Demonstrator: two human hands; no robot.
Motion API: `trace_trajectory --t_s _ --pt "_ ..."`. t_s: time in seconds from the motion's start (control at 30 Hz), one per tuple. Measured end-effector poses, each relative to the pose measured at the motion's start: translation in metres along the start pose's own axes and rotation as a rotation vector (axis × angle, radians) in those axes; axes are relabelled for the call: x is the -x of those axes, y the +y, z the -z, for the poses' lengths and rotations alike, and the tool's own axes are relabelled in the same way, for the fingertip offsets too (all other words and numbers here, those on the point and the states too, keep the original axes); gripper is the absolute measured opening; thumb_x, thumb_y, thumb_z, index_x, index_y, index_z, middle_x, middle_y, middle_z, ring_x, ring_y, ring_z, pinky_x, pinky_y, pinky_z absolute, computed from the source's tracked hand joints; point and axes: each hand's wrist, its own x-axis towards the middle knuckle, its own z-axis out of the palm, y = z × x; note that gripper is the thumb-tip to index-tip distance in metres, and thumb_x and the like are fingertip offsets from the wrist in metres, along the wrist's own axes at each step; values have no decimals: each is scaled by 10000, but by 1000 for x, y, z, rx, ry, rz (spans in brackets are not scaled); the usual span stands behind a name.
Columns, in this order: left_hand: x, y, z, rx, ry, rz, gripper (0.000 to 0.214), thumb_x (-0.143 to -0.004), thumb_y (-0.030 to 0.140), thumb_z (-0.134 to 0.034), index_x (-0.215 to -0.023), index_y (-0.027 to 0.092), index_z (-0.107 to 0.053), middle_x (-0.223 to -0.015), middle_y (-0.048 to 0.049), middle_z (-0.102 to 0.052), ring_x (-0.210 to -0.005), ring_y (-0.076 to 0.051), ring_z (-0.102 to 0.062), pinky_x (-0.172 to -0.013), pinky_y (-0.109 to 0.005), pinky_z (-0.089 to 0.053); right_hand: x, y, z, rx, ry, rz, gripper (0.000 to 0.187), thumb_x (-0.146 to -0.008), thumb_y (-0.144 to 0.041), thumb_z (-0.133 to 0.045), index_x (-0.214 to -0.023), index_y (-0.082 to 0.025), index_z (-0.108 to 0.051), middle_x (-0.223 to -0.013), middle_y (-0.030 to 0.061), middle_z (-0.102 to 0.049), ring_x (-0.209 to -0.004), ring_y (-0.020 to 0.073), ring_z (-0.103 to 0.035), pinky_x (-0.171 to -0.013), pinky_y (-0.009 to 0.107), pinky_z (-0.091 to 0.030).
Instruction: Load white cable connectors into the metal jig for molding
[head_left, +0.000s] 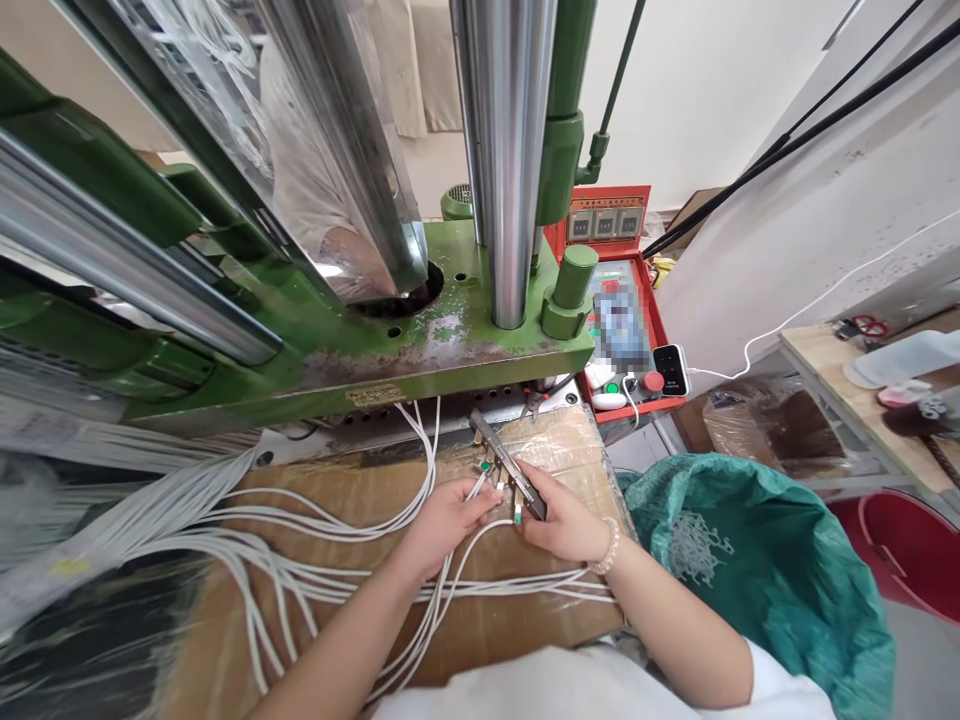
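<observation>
Cardboard-covered bench (360, 500) lay below a green press. Right hand (562, 520) clamped a dark metal strip (504, 462), its long axis toward eleven o'clock; left hand (444, 520) pinched a white cable end (480, 488) just beside it.

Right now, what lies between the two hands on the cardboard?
In the head view, between the left hand and the right hand lie white cables with small green-tipped connector ends, set along a dark metal bar that the right hand holds.
</observation>
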Motion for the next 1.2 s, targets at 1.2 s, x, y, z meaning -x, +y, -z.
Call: trace_trajectory --t_s 1.2 --pt "-14 12 15 -236 90 -115 267 -657 419 -574 -616 167 -653 -663 -6 -649 -679 -170 -546 -690 -273 -394 2 0 1 244 -47 65 786 -673 -101 -507 -1421 -136 -267 -1269 143 -490 -1195 259 -451 -1038 423 -350"
